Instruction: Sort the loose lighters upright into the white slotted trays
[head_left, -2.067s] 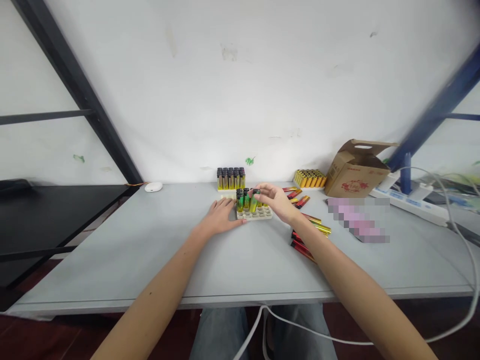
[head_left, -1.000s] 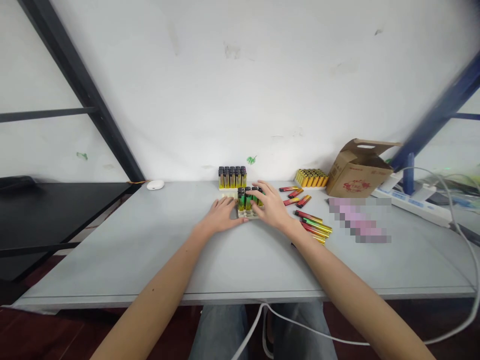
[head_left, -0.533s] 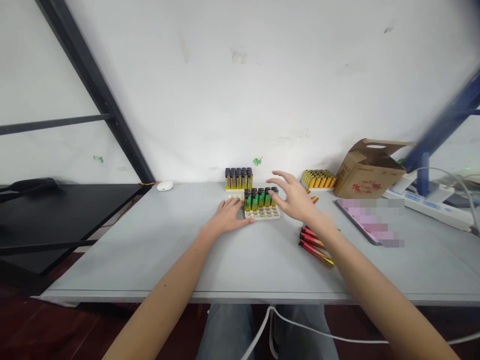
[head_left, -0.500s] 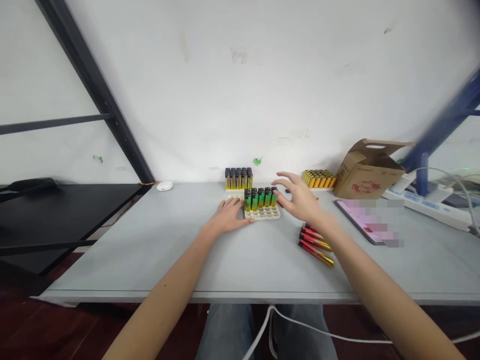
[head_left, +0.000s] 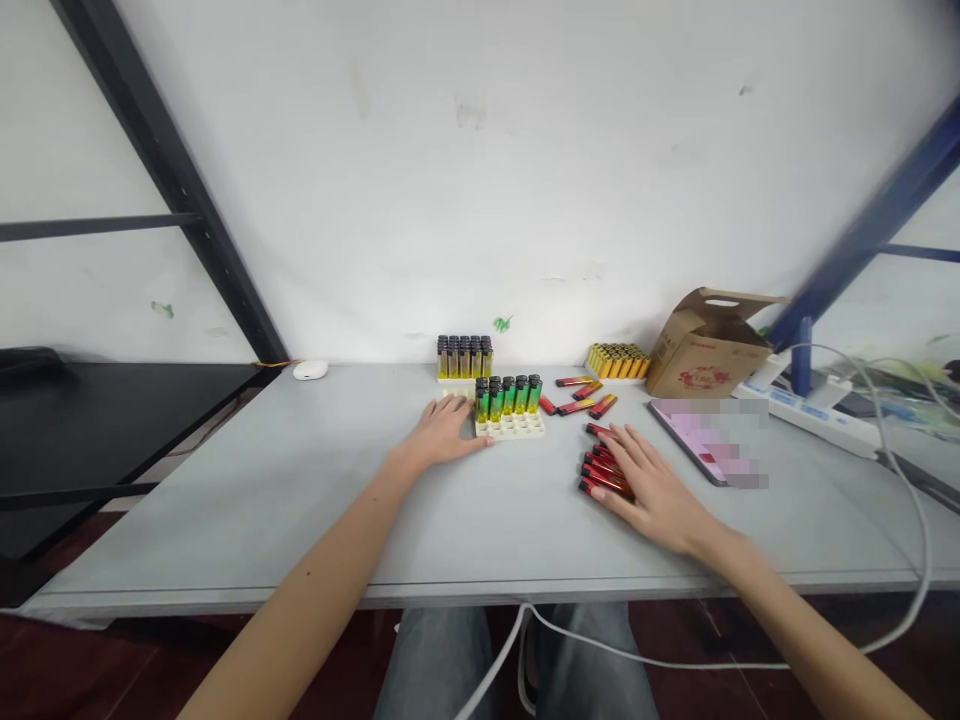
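My left hand (head_left: pixel 441 432) lies on the table with fingers spread, its thumb by the front left corner of a white holed tray (head_left: pixel 531 428). Green-and-yellow lighters (head_left: pixel 510 397) with black tops stand upright in the tray's back rows, and the front holes show bare. Over to the right, my right hand (head_left: pixel 656 492) is spread flat over a row of red lighters (head_left: pixel 598 470), its fingertips touching them and covering part of them. Several more red-and-gold lighters (head_left: pixel 576 407) lie loose behind that row, right of the tray.
Against the wall stand a tray of dark-topped yellow lighters (head_left: pixel 465 360) and a tray of yellow-orange upright pieces (head_left: pixel 619 363). An open cardboard box (head_left: pixel 705 365), a pink-screened device (head_left: pixel 686 435) and a white power strip (head_left: pixel 817 415) are at right. A white case (head_left: pixel 310 370) sits back left.
My right hand has moved from beside the green lighters, down and right onto the row of red lighters, uncovering the loose ones behind. My left hand has stayed by the tray.
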